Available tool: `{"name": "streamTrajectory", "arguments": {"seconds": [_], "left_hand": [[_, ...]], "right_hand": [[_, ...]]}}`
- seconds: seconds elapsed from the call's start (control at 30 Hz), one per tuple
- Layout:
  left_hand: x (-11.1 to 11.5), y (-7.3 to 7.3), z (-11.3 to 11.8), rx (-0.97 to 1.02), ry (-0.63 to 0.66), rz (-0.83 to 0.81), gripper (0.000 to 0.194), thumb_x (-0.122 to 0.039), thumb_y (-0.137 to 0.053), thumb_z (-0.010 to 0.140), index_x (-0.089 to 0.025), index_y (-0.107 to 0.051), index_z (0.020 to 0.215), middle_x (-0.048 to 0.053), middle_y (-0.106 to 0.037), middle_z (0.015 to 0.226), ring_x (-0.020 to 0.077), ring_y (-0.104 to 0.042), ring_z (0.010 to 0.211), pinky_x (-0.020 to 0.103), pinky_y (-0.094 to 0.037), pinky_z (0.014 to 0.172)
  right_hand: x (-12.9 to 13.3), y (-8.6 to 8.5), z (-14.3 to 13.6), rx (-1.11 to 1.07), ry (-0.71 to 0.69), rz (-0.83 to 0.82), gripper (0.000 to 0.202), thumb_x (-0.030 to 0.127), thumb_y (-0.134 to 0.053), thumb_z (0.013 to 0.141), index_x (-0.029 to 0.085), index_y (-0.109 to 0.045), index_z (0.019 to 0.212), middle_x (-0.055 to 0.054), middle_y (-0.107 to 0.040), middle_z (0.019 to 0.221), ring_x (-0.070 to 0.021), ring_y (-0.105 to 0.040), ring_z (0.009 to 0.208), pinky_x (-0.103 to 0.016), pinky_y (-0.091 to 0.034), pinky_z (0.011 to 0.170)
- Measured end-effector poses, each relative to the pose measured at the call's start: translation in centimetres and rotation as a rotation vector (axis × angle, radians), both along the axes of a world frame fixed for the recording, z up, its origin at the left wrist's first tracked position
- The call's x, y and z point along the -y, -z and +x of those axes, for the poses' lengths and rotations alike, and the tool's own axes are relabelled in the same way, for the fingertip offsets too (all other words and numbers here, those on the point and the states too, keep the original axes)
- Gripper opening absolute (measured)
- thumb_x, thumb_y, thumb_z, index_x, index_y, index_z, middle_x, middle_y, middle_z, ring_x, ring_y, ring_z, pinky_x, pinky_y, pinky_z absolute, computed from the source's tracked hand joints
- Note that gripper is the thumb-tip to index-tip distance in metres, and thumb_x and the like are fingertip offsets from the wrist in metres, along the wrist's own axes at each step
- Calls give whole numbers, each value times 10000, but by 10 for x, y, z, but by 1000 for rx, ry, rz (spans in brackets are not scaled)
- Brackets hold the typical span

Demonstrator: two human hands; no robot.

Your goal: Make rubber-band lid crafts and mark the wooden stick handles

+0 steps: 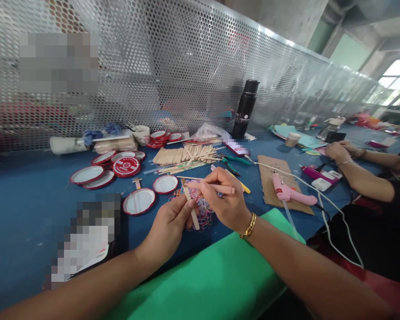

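My left hand (176, 218) pinches a flat wooden craft stick (195, 219), held slanting over a tangle of multicoloured rubber bands or thread (205, 206). In my right hand (228, 200) is a slim pink pen-like tool (224, 188), gripped like a pencil. Its front end meets the upper part of the craft stick, where a brownish patch shows; I cannot make out the tip. Just left of my hands lie two red-rimmed jar lids, the nearer lid (139, 202) and a smaller one (166, 184). A green cloth (216, 280) lies below my forearms.
Behind my hands are a pile of craft sticks (186, 154), pliers (233, 165) and a black bottle (245, 110). Stacked lids (126, 166) stand left. A pink glue gun (288, 192) rests on cardboard (266, 178), its cable trailing right. Another person's hands (340, 151) are farther right.
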State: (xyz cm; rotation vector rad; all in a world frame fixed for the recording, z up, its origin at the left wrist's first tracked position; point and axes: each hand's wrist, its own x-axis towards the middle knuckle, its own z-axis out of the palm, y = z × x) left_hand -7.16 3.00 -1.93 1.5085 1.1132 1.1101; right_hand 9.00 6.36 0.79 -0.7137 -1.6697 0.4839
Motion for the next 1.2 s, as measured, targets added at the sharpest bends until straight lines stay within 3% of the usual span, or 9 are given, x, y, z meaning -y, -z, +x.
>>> {"name": "streamTrajectory", "arguments": {"seconds": [1.2], "left_hand": [[2,-5,1,-10,4,-3,406,-501,-532,954,-199,-551,684,-44,-482,567,109,-391,501,241,-286,480]], "right_hand": [[-1,1,0,-25,2,-7,121,230,-601,907,208,-610,788,17,-635,720,-133,-616,657,-281,-483,622]]}}
